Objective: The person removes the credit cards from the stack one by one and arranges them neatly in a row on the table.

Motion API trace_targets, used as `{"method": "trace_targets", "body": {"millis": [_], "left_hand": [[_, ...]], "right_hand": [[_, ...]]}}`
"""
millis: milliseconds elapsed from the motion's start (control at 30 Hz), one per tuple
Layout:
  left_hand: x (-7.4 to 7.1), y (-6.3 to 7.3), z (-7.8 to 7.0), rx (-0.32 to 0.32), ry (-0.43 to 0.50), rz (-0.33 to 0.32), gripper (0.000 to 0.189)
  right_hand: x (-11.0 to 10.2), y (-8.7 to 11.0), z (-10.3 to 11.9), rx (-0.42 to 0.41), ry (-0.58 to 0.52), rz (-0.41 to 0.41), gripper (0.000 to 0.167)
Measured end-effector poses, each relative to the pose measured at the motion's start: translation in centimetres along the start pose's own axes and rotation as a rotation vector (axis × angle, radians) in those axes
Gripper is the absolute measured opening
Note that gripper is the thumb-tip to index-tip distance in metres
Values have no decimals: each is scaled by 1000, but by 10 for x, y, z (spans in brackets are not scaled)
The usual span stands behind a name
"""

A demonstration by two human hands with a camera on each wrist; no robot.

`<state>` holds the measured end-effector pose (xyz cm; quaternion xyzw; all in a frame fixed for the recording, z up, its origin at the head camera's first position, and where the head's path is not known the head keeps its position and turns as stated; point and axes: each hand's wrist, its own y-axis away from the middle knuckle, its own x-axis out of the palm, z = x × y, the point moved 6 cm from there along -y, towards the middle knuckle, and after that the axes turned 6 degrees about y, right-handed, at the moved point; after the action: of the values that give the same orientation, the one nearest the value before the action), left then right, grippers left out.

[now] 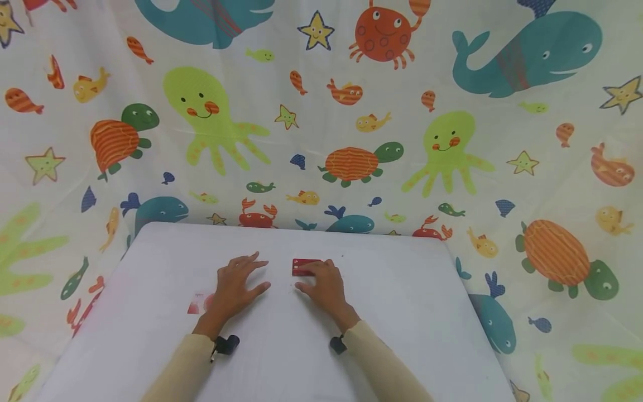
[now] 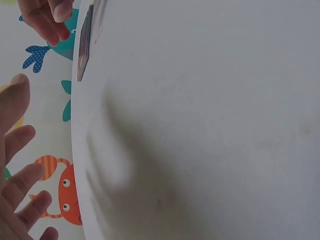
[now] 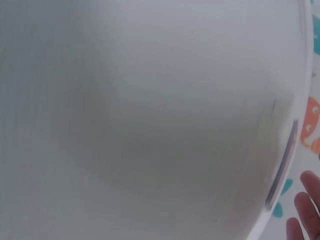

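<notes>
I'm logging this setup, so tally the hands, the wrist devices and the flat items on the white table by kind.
Hands: 2, left hand and right hand
Black wrist devices: 2
Red card, or a stack counted as one: 1
Pinkish-red patch, partly hidden, card or print unclear: 1
Total: 6

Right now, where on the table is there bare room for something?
Bare white table lies between the right sleeve and the table's right edge, and between the two sleeves. Crowded: the red card by the right hand, and the pinkish patch by the left hand.
</notes>
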<state>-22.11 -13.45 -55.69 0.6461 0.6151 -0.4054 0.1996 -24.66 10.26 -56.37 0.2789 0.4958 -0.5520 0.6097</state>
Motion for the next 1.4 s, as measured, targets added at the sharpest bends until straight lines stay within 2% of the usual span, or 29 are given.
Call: {"method": "trace_targets", "body": {"millis": [433, 633, 867, 1200, 1400], "left_hand": [[14, -11, -13, 4, 51, 23, 60], [19, -17, -17, -3, 73, 40, 59], [29, -23, -18, -19, 82, 56, 58], [39, -30, -22, -35, 103, 46, 51], [42, -37, -26, -32, 97, 42, 49]], "right_hand": [[-8, -2, -22, 60, -2, -14, 48], [-15, -5, -24, 54, -12, -7, 47], [-14, -9, -31, 56, -20, 4, 45], [-12, -14, -39, 42, -2, 3, 40], [-11, -18, -41, 59, 3, 39, 38]]}}
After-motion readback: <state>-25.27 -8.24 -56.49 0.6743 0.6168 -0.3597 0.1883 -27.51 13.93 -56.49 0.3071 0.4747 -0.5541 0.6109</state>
